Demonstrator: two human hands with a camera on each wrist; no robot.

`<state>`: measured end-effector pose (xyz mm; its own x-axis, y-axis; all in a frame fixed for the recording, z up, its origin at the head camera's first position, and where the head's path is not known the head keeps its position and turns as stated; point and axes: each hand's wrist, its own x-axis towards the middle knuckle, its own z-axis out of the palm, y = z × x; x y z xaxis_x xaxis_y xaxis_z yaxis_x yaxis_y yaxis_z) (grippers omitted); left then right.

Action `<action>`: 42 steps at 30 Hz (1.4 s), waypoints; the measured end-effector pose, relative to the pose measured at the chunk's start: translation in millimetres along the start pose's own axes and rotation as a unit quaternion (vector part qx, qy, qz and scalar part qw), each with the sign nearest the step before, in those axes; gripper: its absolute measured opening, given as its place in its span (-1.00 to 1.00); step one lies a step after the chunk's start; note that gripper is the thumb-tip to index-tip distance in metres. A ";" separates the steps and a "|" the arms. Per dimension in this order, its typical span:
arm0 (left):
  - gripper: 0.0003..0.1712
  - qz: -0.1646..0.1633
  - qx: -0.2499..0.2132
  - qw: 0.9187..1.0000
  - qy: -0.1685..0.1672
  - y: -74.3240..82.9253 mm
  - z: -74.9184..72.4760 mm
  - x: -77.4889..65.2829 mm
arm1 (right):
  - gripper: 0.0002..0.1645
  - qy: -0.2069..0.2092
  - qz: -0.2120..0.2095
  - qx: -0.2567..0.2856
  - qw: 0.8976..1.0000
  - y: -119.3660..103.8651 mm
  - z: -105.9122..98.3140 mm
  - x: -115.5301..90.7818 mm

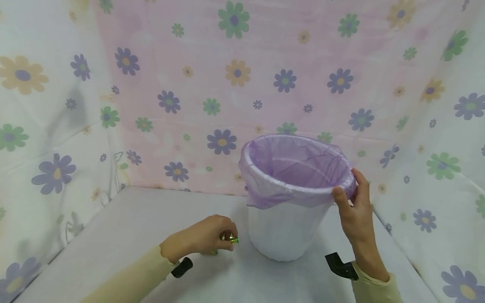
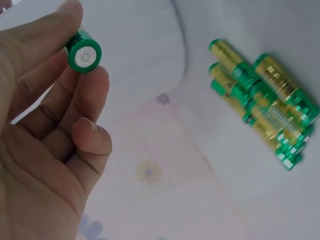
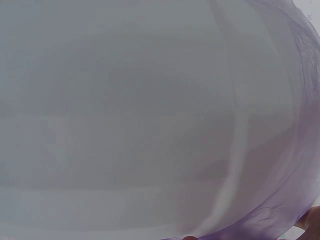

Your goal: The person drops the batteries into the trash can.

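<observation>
Between thumb and fingertips, my left hand [image 1: 210, 236] pinches a green battery [image 2: 84, 54], its flat silver end facing the left wrist camera. A pile of green-and-gold batteries [image 2: 272, 95] lies on the table beside that hand. In the head view the hand hides most of the pile. To the right stands a white bin [image 1: 286, 231], lined with a translucent purple trash bag [image 1: 288, 195] folded over its rim. My right hand [image 1: 358, 214] grips the bin's right rim, thumb outside on the bag. The bin's wall fills the right wrist view.
A white-covered table [image 1: 151, 219] lies under everything. Flower-patterned cloth [image 1: 189, 92] encloses it at the back and on both sides. Black pieces [image 1: 341, 266] are worn on both wrists, at the sleeve cuffs.
</observation>
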<state>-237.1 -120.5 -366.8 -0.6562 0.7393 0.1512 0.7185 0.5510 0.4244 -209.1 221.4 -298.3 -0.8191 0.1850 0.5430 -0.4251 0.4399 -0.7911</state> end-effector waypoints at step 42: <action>-0.83 0.073 0.088 0.990 0.081 99.8 -163.6 84.4 | -0.29 0.006 -0.012 0.010 1.000 3.3 0.0 0.7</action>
<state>-258.5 -66.4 -165.6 -0.5601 0.7527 0.3460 0.8284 0.5117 0.2279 -211.0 223.0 -300.6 -0.8047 0.1847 0.5642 -0.4518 0.4259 -0.7839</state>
